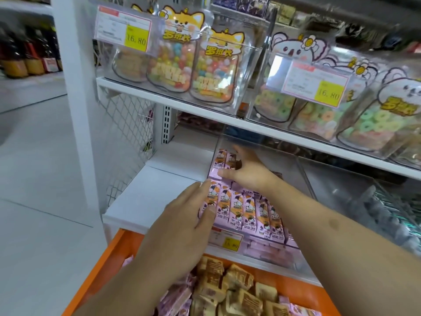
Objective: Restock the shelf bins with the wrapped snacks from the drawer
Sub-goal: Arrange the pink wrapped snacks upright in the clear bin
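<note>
A clear shelf bin (293, 169) on the lower shelf holds rows of pink-and-orange wrapped snacks (248, 210). My left hand (182, 226) lies flat with straight fingers on the front row's left end. My right hand (246, 172) reaches deeper into the bin, fingers spread over the back row of pink packs (222, 160). Below, the open orange drawer (114, 254) holds several loose tan and pink wrapped snacks (227, 286).
A white shelf surface (145, 197) lies left of the bin, with a mesh side panel (129, 131). Another clear bin (369, 206) sits to the right. The upper shelf carries clear bins of candy pouches (211, 71) with yellow price tags (136, 39).
</note>
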`<state>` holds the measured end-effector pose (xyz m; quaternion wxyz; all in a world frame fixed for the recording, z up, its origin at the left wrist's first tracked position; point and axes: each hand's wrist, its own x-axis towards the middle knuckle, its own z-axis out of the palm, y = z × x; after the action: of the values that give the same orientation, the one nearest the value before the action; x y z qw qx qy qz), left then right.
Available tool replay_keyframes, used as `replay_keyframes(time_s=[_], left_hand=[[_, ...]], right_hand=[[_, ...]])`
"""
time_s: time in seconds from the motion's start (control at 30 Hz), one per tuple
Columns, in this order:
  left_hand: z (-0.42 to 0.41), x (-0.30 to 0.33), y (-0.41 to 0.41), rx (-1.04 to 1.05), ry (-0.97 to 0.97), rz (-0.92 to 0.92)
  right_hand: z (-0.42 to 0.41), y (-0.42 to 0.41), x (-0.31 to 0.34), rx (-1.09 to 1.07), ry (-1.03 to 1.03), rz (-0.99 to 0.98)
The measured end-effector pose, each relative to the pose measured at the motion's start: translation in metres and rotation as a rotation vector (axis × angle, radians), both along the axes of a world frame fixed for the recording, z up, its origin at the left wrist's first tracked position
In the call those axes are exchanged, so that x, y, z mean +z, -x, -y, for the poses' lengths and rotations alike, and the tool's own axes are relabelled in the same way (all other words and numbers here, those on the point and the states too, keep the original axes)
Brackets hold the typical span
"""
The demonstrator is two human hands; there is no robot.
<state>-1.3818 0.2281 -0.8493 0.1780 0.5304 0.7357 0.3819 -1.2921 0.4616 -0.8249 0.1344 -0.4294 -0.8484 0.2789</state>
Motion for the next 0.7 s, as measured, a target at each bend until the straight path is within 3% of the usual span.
replay_keyframes(time_s=[0.4,0.57,0.7], left_hand=[[0.038,0.009,-0.008,-0.075,0.018,-0.057],[0.070,0.000,-0.022,-0.119,0.110,-0.107],[0.086,-0.036,-0.041,-0.193,0.189,-0.106]], right_hand=[[0.133,-0.114,0.022,0.013,-0.154,-0.096],[0.198,-0.158,-0.019,0.066,-0.062,-0.182],[0.230,-0.180,-0.077,0.079,0.058,-0.025]])
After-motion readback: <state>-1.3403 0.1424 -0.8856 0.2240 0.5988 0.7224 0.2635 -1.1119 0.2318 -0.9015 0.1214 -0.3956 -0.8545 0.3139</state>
